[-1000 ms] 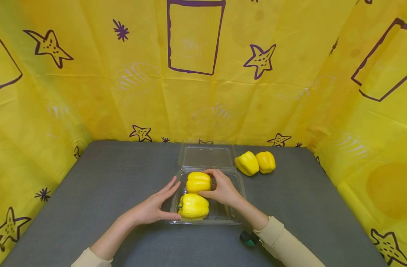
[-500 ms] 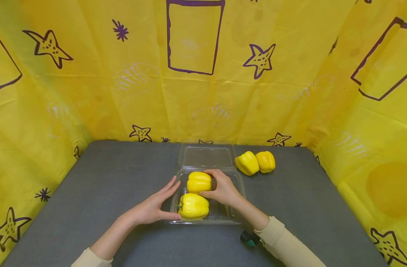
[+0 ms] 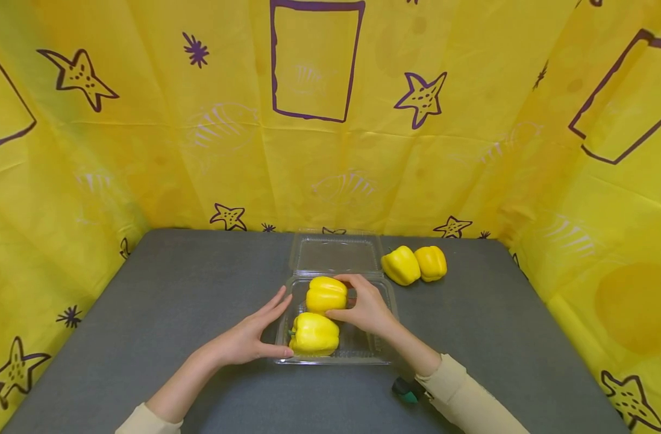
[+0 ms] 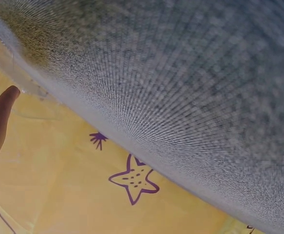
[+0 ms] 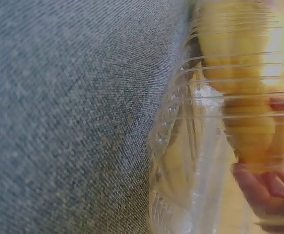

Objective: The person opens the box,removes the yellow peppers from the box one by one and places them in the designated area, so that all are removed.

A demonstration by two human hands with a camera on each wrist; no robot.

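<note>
A clear plastic clamshell container (image 3: 363, 346) lies open on the grey table, its lid folded back. Two yellow bell peppers are in its left half. My right hand (image 3: 367, 306) grips the rear bell pepper (image 3: 326, 295), thumb in front and fingers behind. Through the clear wall in the right wrist view, fingertips (image 5: 258, 187) touch that bell pepper (image 5: 251, 131). The front bell pepper (image 3: 315, 334) lies on its side, green stem to the left. My left hand (image 3: 243, 340) rests at the container's left edge, fingers extended, thumb by the near left corner.
Two more yellow bell peppers, one on the left (image 3: 401, 266) and one on the right (image 3: 431, 263), sit touching each other right of the lid (image 3: 338, 254). A dark device (image 3: 405, 390) is at my right cuff. Yellow patterned cloth (image 3: 319, 150) surrounds the table (image 3: 222, 271).
The rear bell pepper has shifted slightly right and tilted within my right hand, which has moved a little right with it. My left hand has stayed in place.
</note>
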